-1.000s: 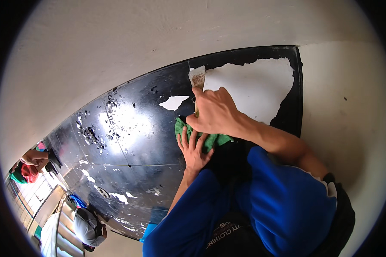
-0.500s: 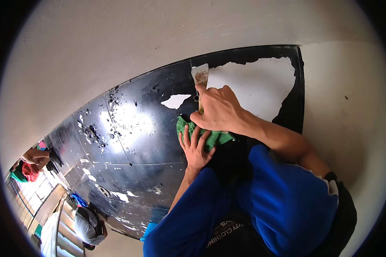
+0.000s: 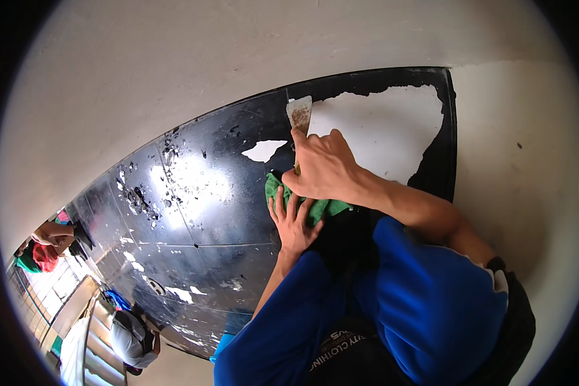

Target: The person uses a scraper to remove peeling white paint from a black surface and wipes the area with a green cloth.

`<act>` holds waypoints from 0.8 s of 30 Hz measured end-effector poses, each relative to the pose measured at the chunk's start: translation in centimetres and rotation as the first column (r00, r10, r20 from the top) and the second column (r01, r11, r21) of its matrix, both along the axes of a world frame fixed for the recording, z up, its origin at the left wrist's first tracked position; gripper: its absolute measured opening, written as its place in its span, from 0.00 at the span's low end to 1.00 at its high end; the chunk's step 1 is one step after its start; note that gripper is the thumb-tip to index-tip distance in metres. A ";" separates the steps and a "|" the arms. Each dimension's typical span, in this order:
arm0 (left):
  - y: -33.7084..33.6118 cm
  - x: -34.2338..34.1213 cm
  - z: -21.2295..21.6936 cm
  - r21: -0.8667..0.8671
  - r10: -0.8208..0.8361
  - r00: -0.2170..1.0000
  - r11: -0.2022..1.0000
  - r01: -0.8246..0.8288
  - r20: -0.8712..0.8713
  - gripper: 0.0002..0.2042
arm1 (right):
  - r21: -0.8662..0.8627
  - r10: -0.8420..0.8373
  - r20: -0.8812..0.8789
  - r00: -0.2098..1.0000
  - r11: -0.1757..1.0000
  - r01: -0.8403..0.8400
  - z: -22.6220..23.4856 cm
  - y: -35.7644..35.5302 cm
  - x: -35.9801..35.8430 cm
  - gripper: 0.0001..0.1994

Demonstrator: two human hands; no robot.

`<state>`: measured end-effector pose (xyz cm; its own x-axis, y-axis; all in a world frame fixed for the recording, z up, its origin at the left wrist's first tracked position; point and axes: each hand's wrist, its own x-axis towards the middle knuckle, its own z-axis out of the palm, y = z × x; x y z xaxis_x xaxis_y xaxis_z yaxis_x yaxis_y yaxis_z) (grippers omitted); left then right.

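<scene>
My right hand grips a scraper with a flat, rust-stained blade, pressed against a glossy black painted wall panel. The blade rests at the left edge of a large bare white patch where the black coat has come off. Just below, my left hand lies flat on a green cloth, holding it against the panel. A smaller bare patch shows to the left of the blade. Both arms wear blue sleeves.
Pale plaster wall surrounds the black panel above and to the right. Far below at the lower left, another person in grey stands near a blue thing, and a second person with red and green cloth is at the left rim.
My right hand has pushed the scraper a little upward along the edge of the white patch. The left hand and cloth have stayed in place.
</scene>
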<state>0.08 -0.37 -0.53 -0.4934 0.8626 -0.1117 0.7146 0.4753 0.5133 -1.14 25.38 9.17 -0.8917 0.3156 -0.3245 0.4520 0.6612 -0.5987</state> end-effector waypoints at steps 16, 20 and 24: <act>-0.1 0.0 -0.2 0.012 0.003 1.000 1.000 -0.003 -0.002 0.38 | -0.031 -0.051 -0.088 0.995 0.998 0.049 -0.4 -0.3 -0.1 0.24; 0.2 0.0 0.3 0.007 0.004 1.000 1.000 -0.004 -0.009 0.38 | -0.015 -0.056 -0.136 0.989 0.998 0.054 -0.9 0.1 -0.2 0.18; 0.4 -0.1 0.4 -0.001 -0.008 1.000 1.000 0.008 -0.003 0.38 | -0.067 -0.060 -0.095 0.994 0.996 0.054 -0.2 0.5 -0.3 0.18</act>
